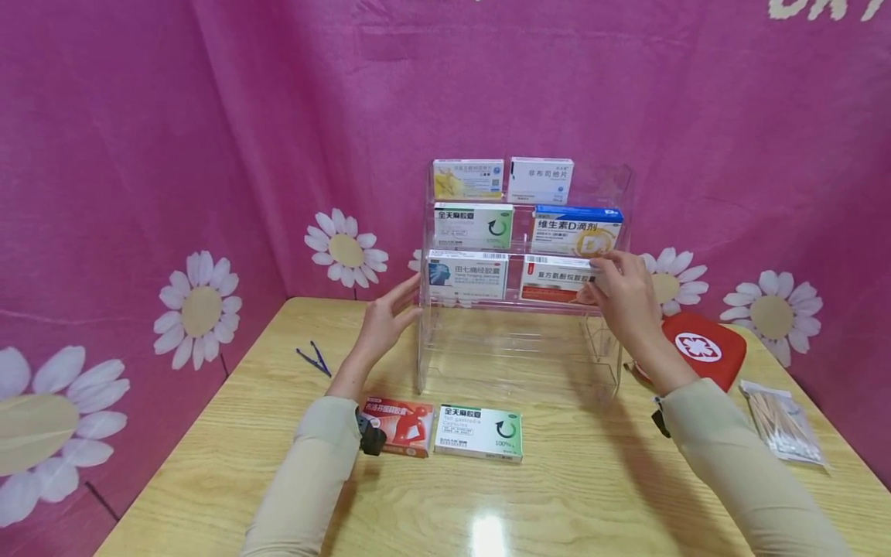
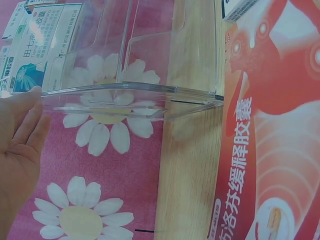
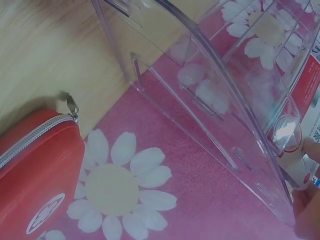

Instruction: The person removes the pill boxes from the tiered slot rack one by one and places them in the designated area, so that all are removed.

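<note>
Right hand [image 1: 628, 298]: fingers pinching the red-and-white box [image 1: 551, 282] by its right end
Left hand [image 1: 386, 319]: fingers pretty much straight, touching the clear rack [image 1: 421, 352]
Blue-topped box [image 1: 574, 229]: just above the right fingers

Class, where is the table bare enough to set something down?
Free: wooden table between the front gastrodia capsules box and right sleeve; also left of the left sleeve. Crowded: clear rack, six medicine boxes on its upper tiers.

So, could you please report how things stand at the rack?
Right fingers on white-and-red box, box standing in rack. Left fingers at rack's left side. Nothing visibly in the way.
</note>
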Motion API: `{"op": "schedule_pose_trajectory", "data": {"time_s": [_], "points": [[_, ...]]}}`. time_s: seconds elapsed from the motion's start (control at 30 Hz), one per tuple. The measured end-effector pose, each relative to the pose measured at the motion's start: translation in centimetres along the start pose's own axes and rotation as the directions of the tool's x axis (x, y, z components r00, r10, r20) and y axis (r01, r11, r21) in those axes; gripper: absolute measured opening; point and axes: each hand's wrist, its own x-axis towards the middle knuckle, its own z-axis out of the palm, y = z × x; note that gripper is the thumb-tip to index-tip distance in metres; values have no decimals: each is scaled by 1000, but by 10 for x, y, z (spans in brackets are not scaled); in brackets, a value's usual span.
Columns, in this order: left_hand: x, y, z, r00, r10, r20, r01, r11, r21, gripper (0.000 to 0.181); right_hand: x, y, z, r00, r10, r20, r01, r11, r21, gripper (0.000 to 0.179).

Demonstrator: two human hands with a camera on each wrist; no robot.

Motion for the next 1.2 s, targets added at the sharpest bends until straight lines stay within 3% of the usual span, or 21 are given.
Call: {"op": "schedule_pose_trajectory", "data": {"time_s": [0.27, 0.57, 0.73, 1.0, 1.2], "points": [[-1, 0, 0, 1000, -2, 5, 2, 1000, -2, 57, 0, 0, 2, 999, -30, -27, 29, 1000, -3, 33], [-1, 0, 0, 1000, 3, -1, -3, 1000, 0, 57, 9, -4, -2, 987, -71, -142, 69, 997, -23, 33], [-2, 6, -1, 1000, 16, -5, -16, 1000, -12, 57, 11, -10, -6, 983, -45, -176, 50, 998, 25, 29], [0, 0, 0, 1000, 20, -3, -20, 1000, -23, 57, 10, -26, -15, 973, 0, -230, 31, 991, 132, 26], [0, 0, 0, 1000, 16, 2, -16, 1000, -11, 57, -6, -42, -24, 979, 42, -200, 8, 970, 242, 27]]}}
